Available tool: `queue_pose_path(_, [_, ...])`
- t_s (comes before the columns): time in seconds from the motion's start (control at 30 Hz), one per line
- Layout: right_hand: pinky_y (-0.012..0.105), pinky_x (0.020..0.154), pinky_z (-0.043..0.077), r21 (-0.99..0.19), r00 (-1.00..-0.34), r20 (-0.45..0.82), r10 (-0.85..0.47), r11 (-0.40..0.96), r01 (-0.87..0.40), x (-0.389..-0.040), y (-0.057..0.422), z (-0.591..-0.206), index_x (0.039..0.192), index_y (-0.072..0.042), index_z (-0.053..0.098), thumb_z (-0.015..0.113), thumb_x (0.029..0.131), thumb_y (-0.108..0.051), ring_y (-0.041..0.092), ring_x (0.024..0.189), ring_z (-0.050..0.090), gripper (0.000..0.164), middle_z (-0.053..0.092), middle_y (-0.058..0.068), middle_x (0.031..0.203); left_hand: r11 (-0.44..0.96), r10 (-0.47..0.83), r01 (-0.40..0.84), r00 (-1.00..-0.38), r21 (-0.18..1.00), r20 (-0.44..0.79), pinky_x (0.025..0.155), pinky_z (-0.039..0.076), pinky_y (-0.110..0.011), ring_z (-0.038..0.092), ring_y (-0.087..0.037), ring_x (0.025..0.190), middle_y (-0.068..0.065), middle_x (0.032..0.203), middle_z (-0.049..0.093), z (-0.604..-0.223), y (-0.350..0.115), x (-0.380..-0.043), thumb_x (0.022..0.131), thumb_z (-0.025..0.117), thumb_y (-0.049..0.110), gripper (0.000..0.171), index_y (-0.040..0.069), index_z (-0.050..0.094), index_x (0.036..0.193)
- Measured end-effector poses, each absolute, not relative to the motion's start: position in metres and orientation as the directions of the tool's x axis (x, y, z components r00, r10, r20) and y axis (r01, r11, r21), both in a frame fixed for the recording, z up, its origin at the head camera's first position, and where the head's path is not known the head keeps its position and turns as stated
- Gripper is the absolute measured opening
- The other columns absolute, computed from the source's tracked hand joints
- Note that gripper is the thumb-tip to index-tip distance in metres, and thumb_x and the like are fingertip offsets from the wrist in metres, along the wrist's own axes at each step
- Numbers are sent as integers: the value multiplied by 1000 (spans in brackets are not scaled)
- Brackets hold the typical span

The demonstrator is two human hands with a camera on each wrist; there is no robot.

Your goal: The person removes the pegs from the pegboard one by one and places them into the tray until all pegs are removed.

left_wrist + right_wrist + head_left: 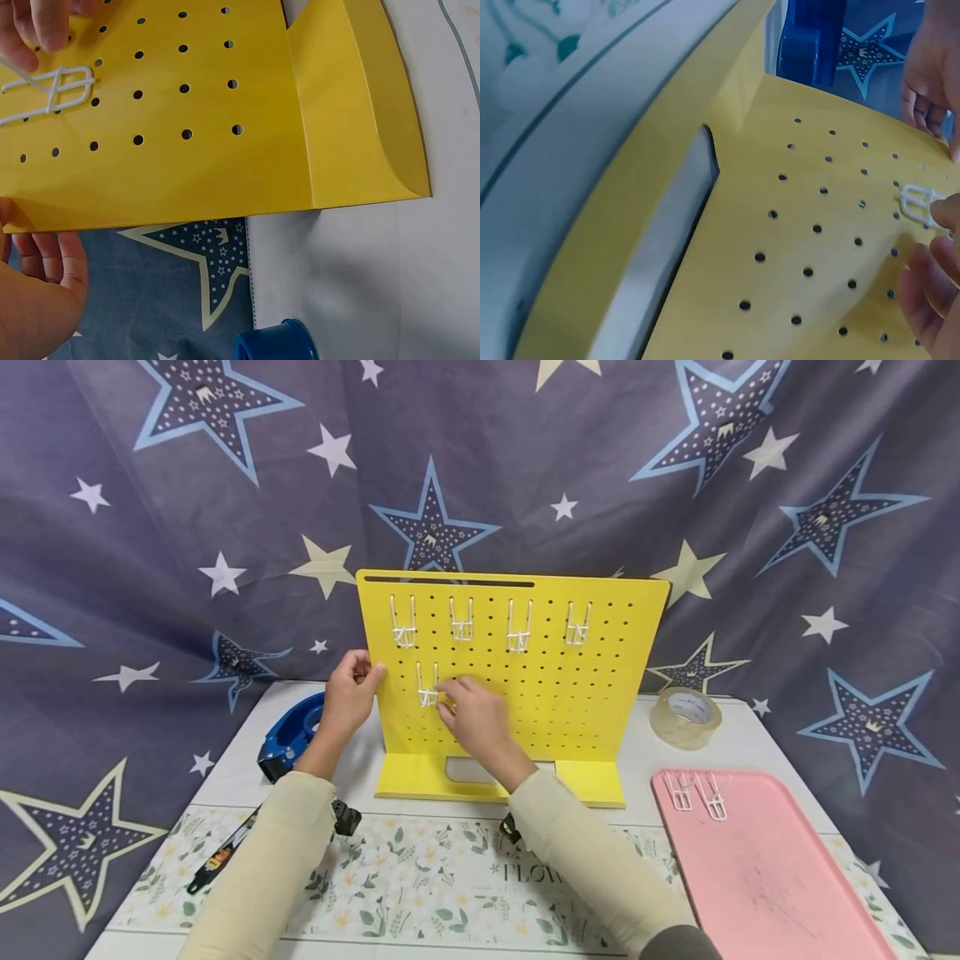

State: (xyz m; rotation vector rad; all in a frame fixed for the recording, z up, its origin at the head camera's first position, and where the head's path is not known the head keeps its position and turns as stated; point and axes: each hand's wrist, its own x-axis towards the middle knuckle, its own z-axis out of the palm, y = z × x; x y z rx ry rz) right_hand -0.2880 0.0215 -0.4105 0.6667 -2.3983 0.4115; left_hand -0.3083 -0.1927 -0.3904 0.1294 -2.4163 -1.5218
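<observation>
A yellow pegboard [555,710] stands upright on its base. My left hand [352,689] grips its left edge, thumb in front and fingers curled behind, as the left wrist view also shows. Near the board's left side, my right hand [480,718] pinches a white wire hook [427,697] in the second row; the fingertips partly cover it in the right wrist view. Above, white hooks hang along the top row: one at far left [403,631], two in the middle, and one to the right [577,632].
On the right lies a pink tray [765,860] with two white hooks [697,795] at its far end. A roll of clear tape [686,718] sits behind it. At the left are a blue tape dispenser [288,735] and a black strap [225,852] on the floral-covered table [420,893].
</observation>
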Motion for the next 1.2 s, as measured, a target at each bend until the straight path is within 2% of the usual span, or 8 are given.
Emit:
queue_pose_path(0.13, [13, 47, 32, -147, -699, 627, -344, 829, -540, -289, 12, -411, 118, -23, 72, 73, 95, -29, 5, 62, 58, 24, 73, -4, 109, 439, -228, 71, -955, 896, 188, 81, 46, -28, 53, -21, 93, -6, 102, 53, -390, -192, -308, 104, 59, 29, 25, 9, 54, 118])
queue_pose_path(0.23, [13, 49, 35, -169, -695, 643, -321, 826, -538, -289, 7, -412, 115, -24, 73, 73, 94, -27, 6, 65, 62, 21, 73, -3, 109, 440, -230, 68, -956, 896, 185, 81, 46, -28, 53, -21, 93, -6, 103, 53, -389, -192, -308, 104, 59, 30, 26, 9, 54, 119])
queue_pose_path(0.4, [16, 52, 42, -177, -668, 689, -279, 830, -529, -292, 2, -417, 107, -25, 76, 73, 95, -25, 6, 71, 67, 13, 73, -4, 103, 437, -225, 54, -960, 898, 167, 81, 46, -29, 53, -22, 94, -6, 104, 54, -388, -191, -307, 104, 58, 30, 26, 9, 53, 119])
queue_pose_path(0.67, [17, 52, 43, -215, -655, 718, -236, 820, -531, -292, -1, -417, 101, -24, 77, 74, 94, -24, 7, 71, 67, 8, 74, -4, 98, 432, -228, 59, -958, 900, 172, 83, 46, -31, 53, -23, 95, -9, 105, 54, -387, -190, -308, 104, 58, 28, 26, 8, 53, 119])
queue_pose_path(0.87, [18, 56, 47, -210, -647, 729, -225, 825, -524, -294, -2, -418, 100, -26, 78, 73, 95, -25, 7, 77, 69, 7, 73, -6, 97, 440, -222, 70, -958, 895, 184, 82, 45, -30, 53, -22, 94, -8, 104, 55, -388, -190, -308, 104, 58, 30, 27, 8, 54, 119])
queue_pose_path(1.2, [21, 54, 48, -160, -581, 776, -245, 815, -556, -293, -2, -421, 97, -24, 78, 71, 96, -23, 8, 70, 68, 7, 72, -4, 93, 443, -221, 76, -956, 893, 192, 83, 46, -32, 52, -24, 93, -8, 103, 54, -391, -192, -308, 104, 59, 28, 25, 8, 53, 118])
